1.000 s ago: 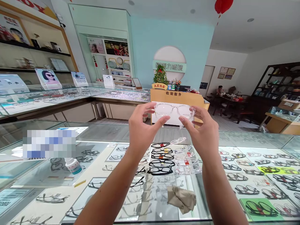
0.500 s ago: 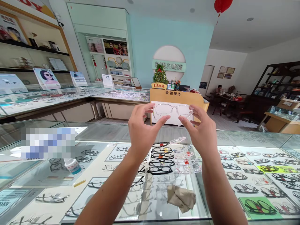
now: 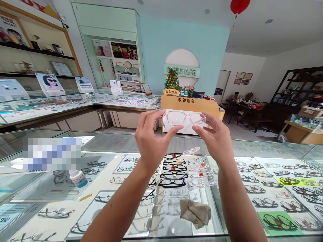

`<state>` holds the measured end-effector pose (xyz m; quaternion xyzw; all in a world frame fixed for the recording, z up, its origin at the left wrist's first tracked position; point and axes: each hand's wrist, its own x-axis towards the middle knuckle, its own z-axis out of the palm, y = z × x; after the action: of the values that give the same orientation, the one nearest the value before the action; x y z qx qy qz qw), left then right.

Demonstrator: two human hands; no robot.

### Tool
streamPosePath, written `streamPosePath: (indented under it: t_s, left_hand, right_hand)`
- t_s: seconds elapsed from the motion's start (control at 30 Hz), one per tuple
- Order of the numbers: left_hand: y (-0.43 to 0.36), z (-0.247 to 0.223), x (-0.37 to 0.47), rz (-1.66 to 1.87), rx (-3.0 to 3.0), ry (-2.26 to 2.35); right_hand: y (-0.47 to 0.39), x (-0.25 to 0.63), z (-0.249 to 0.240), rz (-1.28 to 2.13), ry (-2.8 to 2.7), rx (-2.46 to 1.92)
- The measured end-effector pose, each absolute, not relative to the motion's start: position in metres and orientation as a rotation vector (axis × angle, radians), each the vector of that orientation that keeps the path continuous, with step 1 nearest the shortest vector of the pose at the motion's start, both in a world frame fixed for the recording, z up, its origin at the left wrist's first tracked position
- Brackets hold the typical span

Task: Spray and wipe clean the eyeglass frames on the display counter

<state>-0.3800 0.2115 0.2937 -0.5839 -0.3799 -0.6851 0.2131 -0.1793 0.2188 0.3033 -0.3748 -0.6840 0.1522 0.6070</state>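
Note:
Both my hands hold a pair of clear-framed eyeglasses (image 3: 186, 116) up in front of me, above the glass counter. My left hand (image 3: 153, 137) pinches the left side of the frame between thumb and fingers. On the other side, my right hand (image 3: 216, 137) grips the right end the same way. Below them, black-framed eyeglasses (image 3: 173, 182) lie stacked in a column on the glass, beside a column of clear-framed eyeglasses (image 3: 203, 182). A crumpled beige cloth (image 3: 195, 213) rests nearer to me on the counter.
The glass display counter (image 3: 176, 232) holds many frames under its top. To the left stand a small white-and-blue bottle (image 3: 78, 178) and a blurred-out item (image 3: 51, 154). A wooden cashier desk (image 3: 193, 102) is beyond, and a person (image 3: 236, 96) sits at a far table.
My hands and the clear eyeglasses have shifted slightly left, and the frame has turned a little, its right side now angled. Things on the counter stay put.

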Motion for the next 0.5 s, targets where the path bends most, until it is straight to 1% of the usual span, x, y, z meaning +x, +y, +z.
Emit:
streamPosePath:
  t_s: [0.17,0.5]
  left_hand:
    - [0.229,0.287,-0.385,-1.934,-1.588,-1.028]
    - [0.241,0.283,-0.387,-1.984,-1.637,-0.991]
  right_hand:
    - [0.222,-0.189,0.299,0.142,-1.534,-0.857]
    - [0.226,-0.193,0.292,-0.089,-1.548,-0.846]
